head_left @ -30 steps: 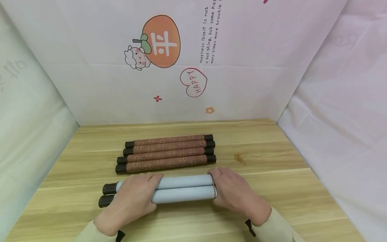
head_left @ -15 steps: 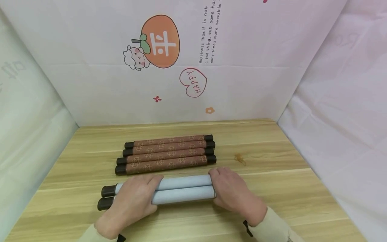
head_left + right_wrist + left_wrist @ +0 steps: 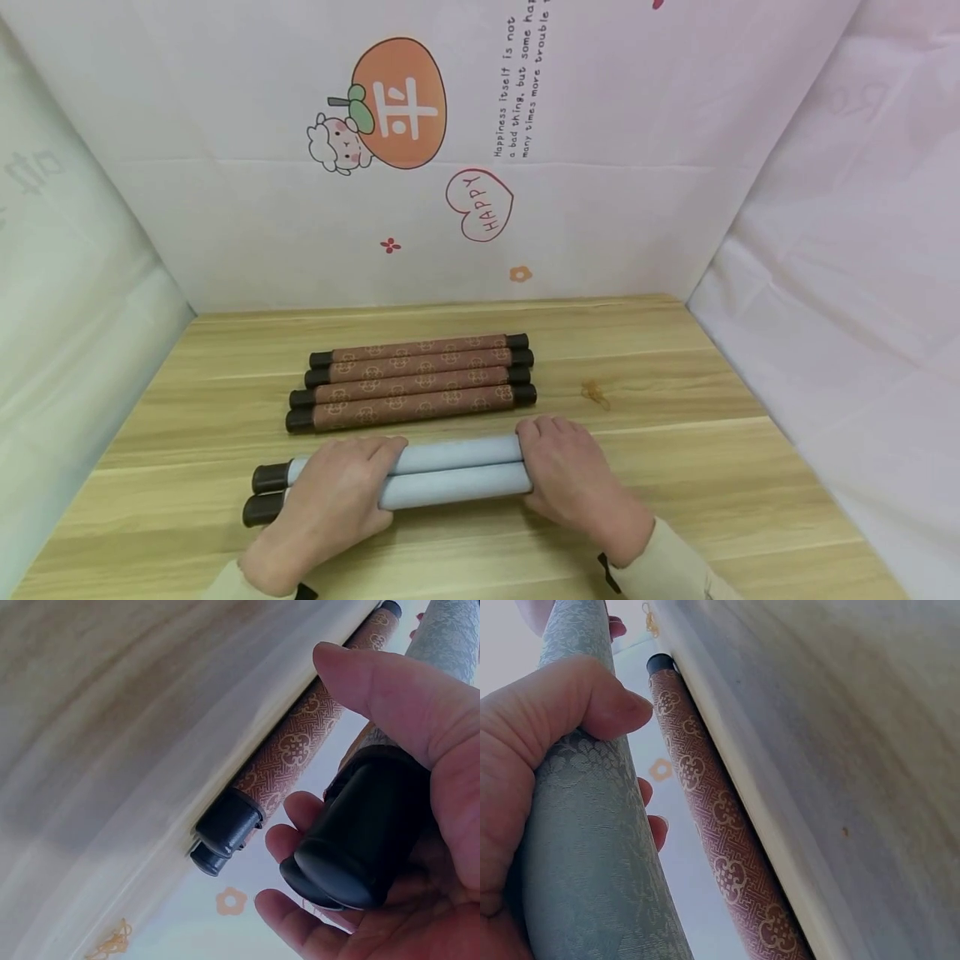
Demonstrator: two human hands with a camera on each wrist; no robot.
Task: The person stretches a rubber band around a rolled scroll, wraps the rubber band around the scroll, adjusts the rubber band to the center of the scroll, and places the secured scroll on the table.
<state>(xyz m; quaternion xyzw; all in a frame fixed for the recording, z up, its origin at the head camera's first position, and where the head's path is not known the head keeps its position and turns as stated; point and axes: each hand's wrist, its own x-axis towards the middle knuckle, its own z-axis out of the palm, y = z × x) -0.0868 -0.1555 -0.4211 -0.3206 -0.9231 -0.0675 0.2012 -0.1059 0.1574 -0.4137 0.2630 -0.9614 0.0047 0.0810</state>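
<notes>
I have the pair of pale blue scrolls point(image 3: 456, 486) in front of me on the near side of the table point(image 3: 720, 475), lying side by side, one far and one near. The fingers of my left hand point(image 3: 330, 492) are clamped over both, just in from their left dark end caps point(image 3: 262, 508), and the fingers of my right hand point(image 3: 573, 479) are curled round the right ends, where the right wrist view shows a second set of dark caps point(image 3: 352, 832) in my grasp. As I judge it, the work in hand is getting these rolls snug and level with each other, and it looks well along: the two run parallel and seem to touch, though at the left the near cap juts out a little beyond the far one. I can't tell whether anything binds the pair on the right, since my grip covers that end, nor whether they rest fully on the table. Beyond them, the four brown scrolls point(image 3: 416, 407) lie in a close row, left ends slightly staggered; that group seems done with. What appears left is to even up the blue pair and let go. A tan loop point(image 3: 595, 393) lies loose to the right, beyond my right hand, so perhaps unused.
</notes>
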